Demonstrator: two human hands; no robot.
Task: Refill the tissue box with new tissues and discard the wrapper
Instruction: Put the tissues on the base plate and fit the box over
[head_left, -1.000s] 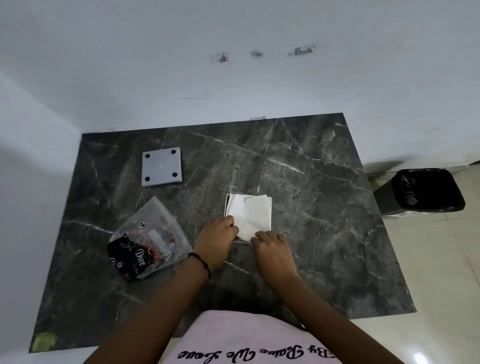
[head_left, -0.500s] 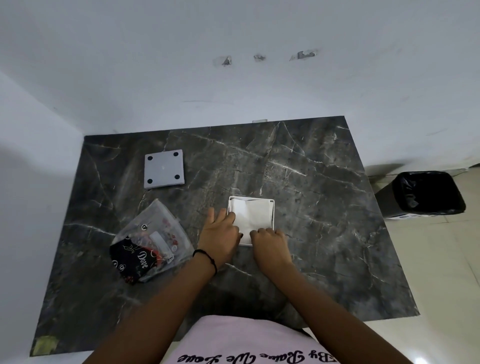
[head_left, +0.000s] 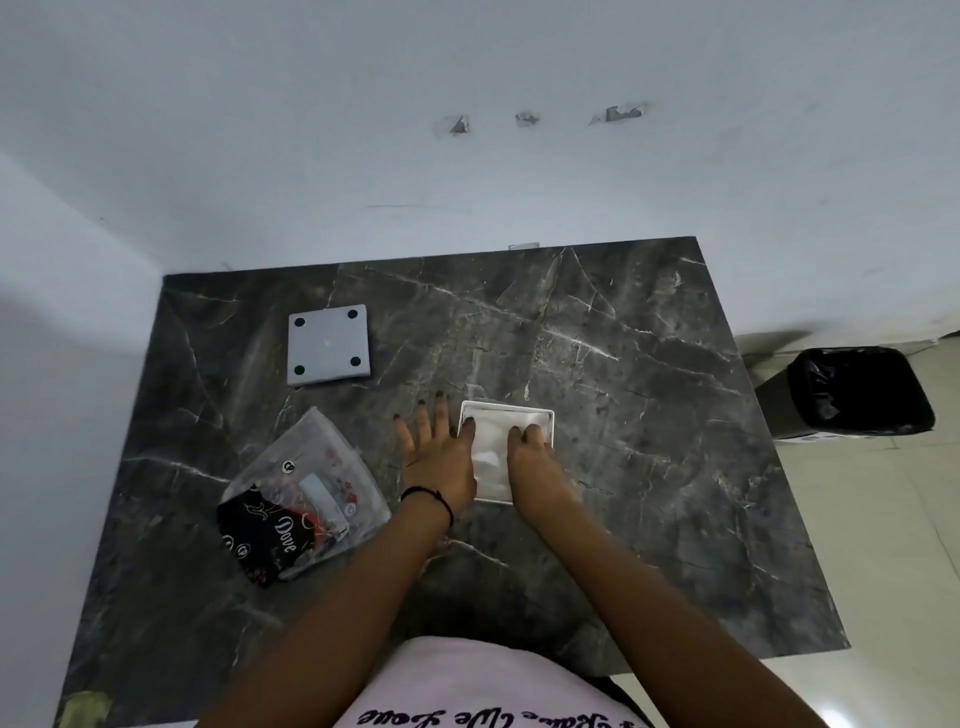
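A white square tissue box (head_left: 549, 422) sits open on the dark marble table (head_left: 649, 467), filled with white tissues (head_left: 491, 457). My left hand (head_left: 439, 454) rests flat at the box's left side, fingers spread, with the thumb on the tissues. My right hand (head_left: 535, 460) presses its fingertips down on the tissues inside the box. The box's grey base plate (head_left: 328, 344) with black feet lies apart at the back left. The clear plastic wrapper (head_left: 306, 493) with a dark printed label lies crumpled to the left of my left hand.
A black bin (head_left: 862, 389) with a black liner stands on the floor past the table's right edge. White walls close the table in at the back and left. A yellowish scrap (head_left: 83, 709) lies at the front left corner.
The tissues, skewed and sticking up over the box a second ago, now lie down inside it. Both hands have moved forward onto the box, and my left fingers have spread.
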